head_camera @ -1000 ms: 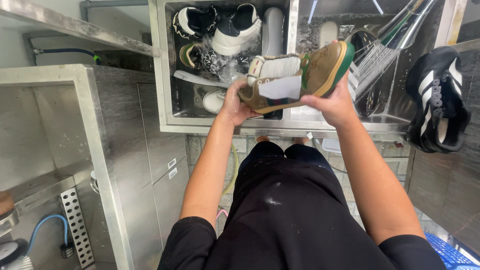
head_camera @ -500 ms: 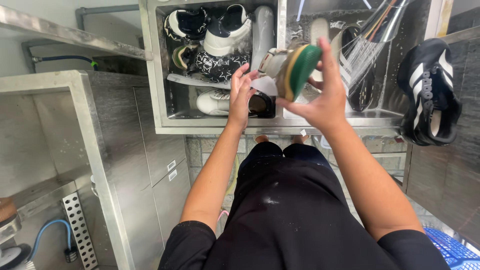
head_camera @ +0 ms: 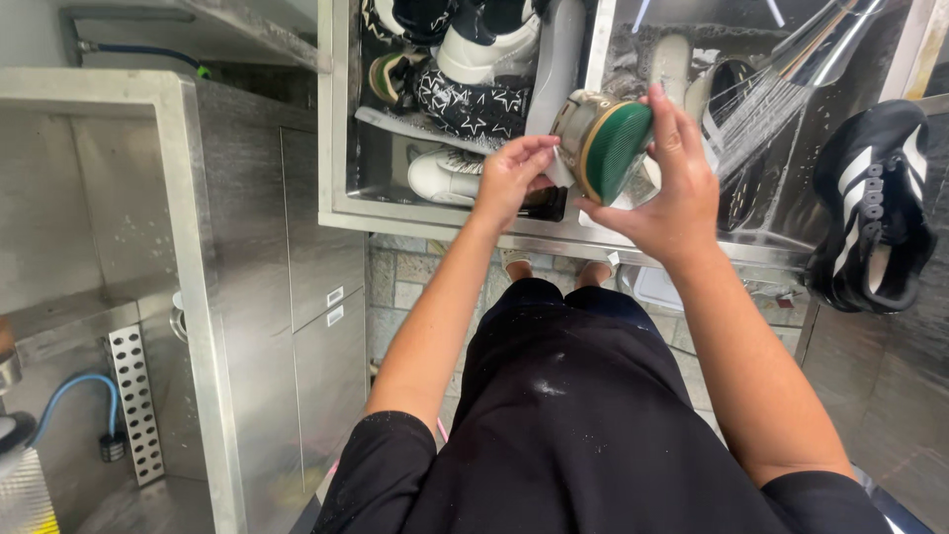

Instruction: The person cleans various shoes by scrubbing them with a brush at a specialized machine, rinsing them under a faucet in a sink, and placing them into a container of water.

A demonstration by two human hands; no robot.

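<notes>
From where I watch, the far left shows a steel cabinet (head_camera: 247, 297) with a blue hose (head_camera: 59, 396) low beside a perforated bracket (head_camera: 129, 396). Moving right, I see the left sink basin (head_camera: 336, 148) packed with shoes: a white sneaker (head_camera: 489, 44) at the top, a dark star-patterned shoe (head_camera: 470, 104) under it, and another white sneaker (head_camera: 445, 176) lying near the basin's front wall. My left hand (head_camera: 514, 170) hovers over that front edge, its grip curled nearly shut, fingertips pinching the near end of the green-soled shoe (head_camera: 603, 146); I cannot tell exactly which part of the shoe they pinch. The shoe is held up in the air above the divider between the two basins, turned so its green ribbed sole faces me. My right hand (head_camera: 672, 188) wraps the shoe from the right side, grip closed around it with fingers spread over the top edge and the thumb below. Further right, a sprayer (head_camera: 791, 79) sends water down into the right basin (head_camera: 791, 237), where a dark shoe (head_camera: 732, 89) sits. At the far right, a black sneaker with white stripes (head_camera: 875, 208) rests on the steel surface (head_camera: 919, 396) next to the sink.
</notes>
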